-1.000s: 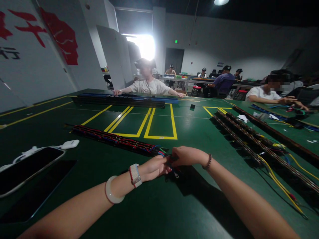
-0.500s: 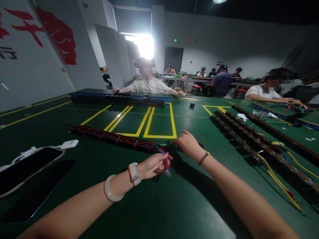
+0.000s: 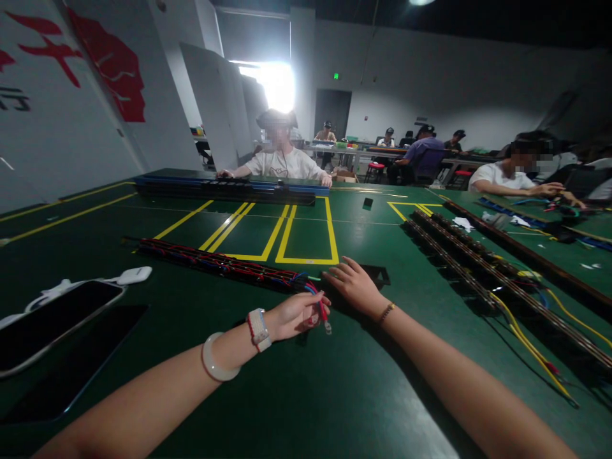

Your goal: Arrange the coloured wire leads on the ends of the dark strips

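A long black strip threaded with red and blue wires (image 3: 224,266) lies across the green table (image 3: 382,382). From its right end come thicker red and blue cables (image 3: 321,305) tipped with ring terminals (image 3: 328,328). My left hand (image 3: 292,315) is closed around these cables, with the terminals poking out below the fingers. Just to the right, my right hand (image 3: 354,285) is palm down with its fingers spread, low over the tabletop. A thin green wire (image 3: 313,278) reaches toward its fingertips; whether they touch it I cannot tell. Partly behind that hand sits a flat black frame (image 3: 380,275).
Several wired strips (image 3: 459,261) with yellow cables (image 3: 526,344) lie on the right. Two dark phone-like slabs (image 3: 62,325) and a white plug (image 3: 135,275) are at left. A long black-and-blue rail (image 3: 224,188) lies before a person (image 3: 287,162) opposite. Another person (image 3: 507,177) works at far right.
My right hand has come down and slightly left, its fingers now spread, uncovering the black frame. My left hand stays nearly in place on the cables. The person opposite has drawn one hand in.
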